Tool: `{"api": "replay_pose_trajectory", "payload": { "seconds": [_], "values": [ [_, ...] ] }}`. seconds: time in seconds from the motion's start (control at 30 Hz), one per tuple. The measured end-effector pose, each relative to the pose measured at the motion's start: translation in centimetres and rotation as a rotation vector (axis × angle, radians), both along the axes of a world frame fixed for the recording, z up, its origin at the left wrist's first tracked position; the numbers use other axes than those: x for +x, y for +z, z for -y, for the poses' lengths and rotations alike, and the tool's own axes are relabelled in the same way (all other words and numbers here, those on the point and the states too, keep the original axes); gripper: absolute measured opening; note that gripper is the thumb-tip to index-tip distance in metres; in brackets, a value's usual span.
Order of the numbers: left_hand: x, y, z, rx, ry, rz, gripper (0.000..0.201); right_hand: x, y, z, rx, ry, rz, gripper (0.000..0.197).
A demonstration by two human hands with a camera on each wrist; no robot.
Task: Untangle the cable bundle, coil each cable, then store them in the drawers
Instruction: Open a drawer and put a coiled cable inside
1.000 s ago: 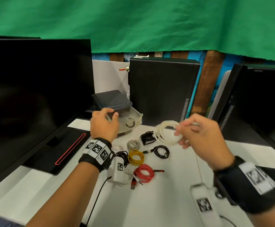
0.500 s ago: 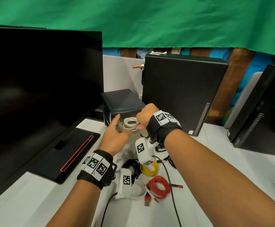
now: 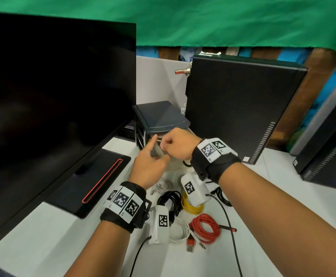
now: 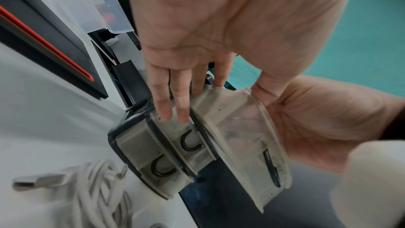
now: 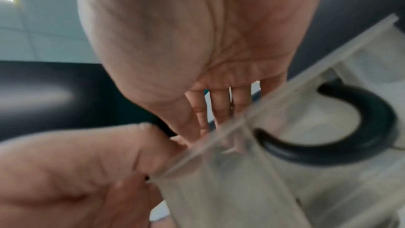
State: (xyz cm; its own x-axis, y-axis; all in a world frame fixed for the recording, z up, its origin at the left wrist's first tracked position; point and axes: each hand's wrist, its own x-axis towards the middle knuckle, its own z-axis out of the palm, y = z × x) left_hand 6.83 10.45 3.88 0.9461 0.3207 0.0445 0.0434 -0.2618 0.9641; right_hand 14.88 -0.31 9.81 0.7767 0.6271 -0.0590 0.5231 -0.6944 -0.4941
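Closing the top drawer (image 4: 247, 138) looks like the step in hand, judged from both hands at its front. It is translucent, curved-fronted, with a black U-shaped handle, and stands pulled out further than the two drawers under the left fingers (image 4: 173, 103). Whether a cable already lies inside cannot be told through the cloudy plastic.

Left hand (image 3: 147, 166): fingers straight and together, tips laid flat on the lower drawer fronts, thumb at the top drawer's rim. Right hand (image 3: 176, 144): fingers extended along the drawer's rim in its wrist view, though the head view shows them more curled; I cannot tell whether they pinch it.

Next move probably calls for a level push inward while the left steadies the cabinet (image 3: 159, 118).

Behind the wrists lie coiled cables still to store: red (image 3: 205, 227), yellow (image 3: 191, 206), white (image 3: 178, 231), black (image 3: 169, 200).
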Motion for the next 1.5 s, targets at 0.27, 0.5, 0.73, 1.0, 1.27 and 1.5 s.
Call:
{"api": "replay_pose_trajectory", "payload": {
  "seconds": [0.27, 0.5, 0.73, 1.0, 1.27, 1.5],
  "values": [
    [0.0, -0.2, -0.2, -0.019, 0.014, 0.028, 0.073, 2.2, 1.5, 5.6, 0.474, -0.174, 0.166, 0.022],
    [0.1, -0.1, -0.1, -0.049, 0.027, 0.017, 0.074, 2.7, -0.2, 14.4, 0.245, -0.486, 0.171, 0.020],
    [-0.1, 0.1, -0.2, -0.021, 0.022, 0.005, 0.073, -1.9, -4.5, 14.3, -0.473, -0.367, -0.109, 0.055],
    [-0.5, 0.2, 0.1, -0.043, 0.004, -0.006, 0.079, -2.7, -8.2, 14.4, -0.518, -0.308, -0.069, 0.053],
    [-0.4, 0.1, -0.2, -0.063, -0.012, -0.009, 0.078, -2.2, -4.3, 17.1, -0.259, -0.406, -0.268, 0.049],
    [-0.4, 0.0, -0.3, -0.034, -0.001, 0.010, 0.074, -0.7, 5.3, 12.3, 0.010, -0.267, -0.118, 0.047]
  ]
}}
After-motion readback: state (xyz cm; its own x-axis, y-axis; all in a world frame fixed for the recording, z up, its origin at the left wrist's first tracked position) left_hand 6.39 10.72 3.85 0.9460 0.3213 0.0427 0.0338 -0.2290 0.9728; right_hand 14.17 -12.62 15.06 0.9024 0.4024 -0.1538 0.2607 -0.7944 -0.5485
